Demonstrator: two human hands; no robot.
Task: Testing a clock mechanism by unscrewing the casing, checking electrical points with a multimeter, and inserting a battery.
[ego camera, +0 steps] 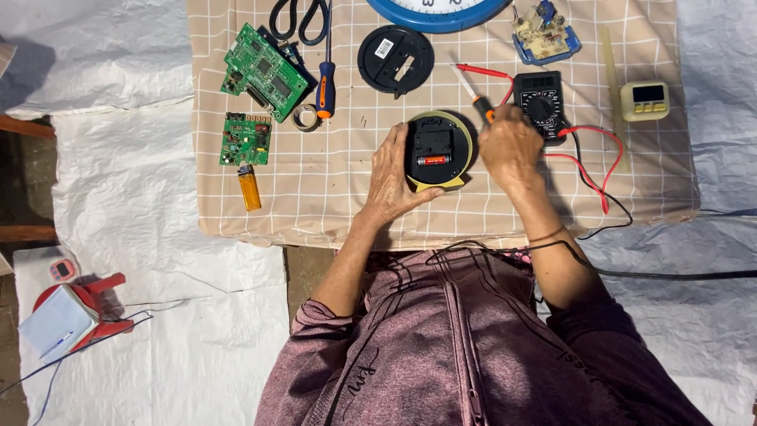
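Observation:
My left hand [392, 180] rests against the left side of a small round yellow clock [438, 150] lying face down, its black back module and a battery showing. My right hand [509, 146] sits at the clock's right edge and grips a small screwdriver [471, 89] with an orange collar, its tip pointing up and left. A black multimeter [539, 103] with red and black leads [587, 154] lies just beyond my right hand.
On the checked cloth [315, 197] lie two green circuit boards [263, 72], an orange lighter [249, 188], a tape roll [304, 117], a blue-orange screwdriver [326, 85], scissors [299, 17], a black round cover [395, 59], a blue wall clock [436, 11], a small timer [644, 100]. A red and white device [69, 312] sits lower left.

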